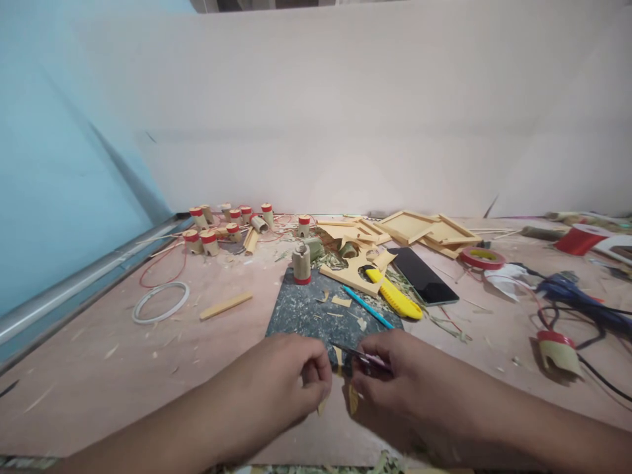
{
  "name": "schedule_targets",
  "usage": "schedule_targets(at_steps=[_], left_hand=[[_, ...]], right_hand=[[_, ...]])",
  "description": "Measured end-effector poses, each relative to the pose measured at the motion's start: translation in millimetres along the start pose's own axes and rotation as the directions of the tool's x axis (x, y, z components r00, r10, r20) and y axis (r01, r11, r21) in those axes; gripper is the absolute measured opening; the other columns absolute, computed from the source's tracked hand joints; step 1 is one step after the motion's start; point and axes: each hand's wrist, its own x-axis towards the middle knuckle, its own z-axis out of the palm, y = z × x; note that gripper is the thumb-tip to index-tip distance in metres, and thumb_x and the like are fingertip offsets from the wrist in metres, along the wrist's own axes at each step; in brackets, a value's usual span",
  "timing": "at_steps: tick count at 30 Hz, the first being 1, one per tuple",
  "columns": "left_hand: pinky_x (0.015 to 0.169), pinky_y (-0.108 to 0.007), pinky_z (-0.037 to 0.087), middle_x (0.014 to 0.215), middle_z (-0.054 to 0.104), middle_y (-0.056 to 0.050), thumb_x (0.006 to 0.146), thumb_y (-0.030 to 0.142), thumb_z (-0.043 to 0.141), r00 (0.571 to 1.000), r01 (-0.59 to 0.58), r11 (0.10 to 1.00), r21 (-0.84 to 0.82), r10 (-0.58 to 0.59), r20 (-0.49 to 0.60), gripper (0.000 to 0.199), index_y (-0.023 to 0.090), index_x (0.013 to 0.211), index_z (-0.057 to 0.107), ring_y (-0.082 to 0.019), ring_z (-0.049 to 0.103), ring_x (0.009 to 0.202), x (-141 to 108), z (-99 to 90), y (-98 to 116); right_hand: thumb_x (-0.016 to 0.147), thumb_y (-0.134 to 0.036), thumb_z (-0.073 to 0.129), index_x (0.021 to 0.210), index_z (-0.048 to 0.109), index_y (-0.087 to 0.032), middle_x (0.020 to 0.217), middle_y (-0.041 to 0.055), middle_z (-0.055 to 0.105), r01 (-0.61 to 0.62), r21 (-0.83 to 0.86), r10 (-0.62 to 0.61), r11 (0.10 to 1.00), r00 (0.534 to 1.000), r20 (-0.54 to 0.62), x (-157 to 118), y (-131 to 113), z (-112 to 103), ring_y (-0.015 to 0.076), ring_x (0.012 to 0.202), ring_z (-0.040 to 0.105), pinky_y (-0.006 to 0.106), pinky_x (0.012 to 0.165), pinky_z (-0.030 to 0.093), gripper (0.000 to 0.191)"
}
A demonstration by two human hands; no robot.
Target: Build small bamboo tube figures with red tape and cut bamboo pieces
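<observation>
Gripping small scissors [371, 360], the R hand [411, 373] had them b/w thumb and fingers, blades aimed left over the dark slab [291, 316], prob so the tips faced the L hand [290, 370]. L fingers were curled in, thumb near the fingertips; 1 tan sliver [322, 405] poked out below, but tbh couldn't tell if it was pinched. Scissors' tips sat just beside those fingers. Yellow cutter [399, 300] lay farther out, prob parked for easy reach, and 1 red-banded tube [301, 262] stood upright at the slab's far end, prob out of the way.
</observation>
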Motion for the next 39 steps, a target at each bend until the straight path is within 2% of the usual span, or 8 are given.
schedule_targets(at_steps=[8,12,16,25,29,31,34,39], left_hand=[[0.066,-0.029,0.035,0.08,0.072,0.003,0.087,0.016,0.062,0.999,0.005,0.996,0.087,0.0,-0.049,0.009,0.022,0.086,0.069,-0.018,0.063,0.074,3,7.8,1],[0.065,-0.03,0.034,0.084,0.071,0.002,0.098,0.024,0.054,0.996,-0.019,0.993,0.115,0.029,-0.089,0.014,0.024,0.092,0.066,-0.019,0.062,0.075,1,1.6,-2],[0.061,-0.031,0.031,0.079,0.069,0.001,0.104,0.034,0.048,0.991,-0.057,0.985,0.164,0.075,-0.107,0.027,0.023,0.082,0.061,-0.02,0.06,0.073,7,-9.1,-8],[0.057,-0.031,0.025,0.062,0.056,0.003,0.101,0.038,0.053,0.968,-0.225,0.948,0.223,0.243,-0.057,0.038,0.021,0.067,0.053,-0.015,0.048,0.058,26,-38.2,-8],[0.059,-0.03,0.025,0.059,0.039,0.006,0.105,0.042,0.046,0.919,-0.273,0.937,0.219,0.321,-0.229,0.043,0.022,0.067,0.039,-0.014,0.04,0.058,34,-47.4,-14],[0.061,-0.03,0.026,0.061,0.036,0.006,0.107,0.042,0.04,0.886,-0.259,0.942,0.215,0.32,-0.335,0.043,0.023,0.069,0.035,-0.014,0.038,0.06,39,-47.7,-18],[0.061,-0.031,0.025,0.062,0.037,0.006,0.107,0.042,0.039,0.867,-0.25,0.945,0.212,0.316,-0.385,0.042,0.023,0.07,0.036,-0.014,0.04,0.061,44,-43.1,-22],[0.062,-0.032,0.022,0.061,0.041,0.005,0.106,0.04,0.04,0.877,-0.247,0.944,0.221,0.314,-0.364,0.04,0.023,0.07,0.038,-0.015,0.042,0.06,49,-32.3,-23]], right_hand=[[0.085,-0.024,0.062,0.076,0.06,-0.022,0.067,-0.0037,0.057,0.013,-0.118,-0.012,0.993,1.0,0.003,4,-6,-6,0.0158,0.063,0.047,0.027,0.057,0.033,0.01],[0.1,-0.04,0.056,0.08,0.059,-0.023,0.072,-0.003,0.054,0.102,-0.142,-0.115,0.985,0.989,-0.09,8,-12,-21,0.0177,0.07,0.05,0.029,0.063,0.035,0.026],[0.107,-0.054,0.045,0.079,0.052,-0.025,0.071,-0.003,0.052,0.137,-0.205,-0.174,0.969,0.968,-0.178,13,-8,-28,0.019,0.067,0.05,0.031,0.061,0.033,0.041],[0.1,-0.025,0.066,0.095,0.067,-0.02,0.087,0.0042,0.068,0.238,-0.359,-0.297,0.902,0.947,-0.119,16,-5,-23,0.0232,0.076,0.062,0.031,0.068,0.04,0.008],[0.096,-0.018,0.074,0.098,0.073,-0.018,0.097,0.0079,0.071,0.271,-0.393,-0.338,0.879,0.935,-0.112,21,-3,-20,0.0261,0.085,0.068,0.033,0.073,0.048,0.002],[0.098,-0.017,0.074,0.115,0.076,-0.018,0.109,0.0107,0.073,0.291,-0.39,-0.359,0.874,0.926,-0.114,23,-1,-19,0.0301,0.099,0.072,0.037,0.083,0.054,0.017],[0.096,-0.017,0.077,0.137,0.07,-0.019,0.128,0.015,0.072,0.32,-0.373,-0.393,0.871,0.91,-0.135,24,2,-19,0.0349,0.119,0.07,0.045,0.101,0.054,0.041],[0.102,-0.008,0.062,0.124,0.076,-0.019,0.123,0.0132,0.073,0.374,-0.337,-0.448,0.864,0.876,-0.176,24,2,-19,0.0292,0.113,0.071,0.041,0.099,0.056,0.027]])
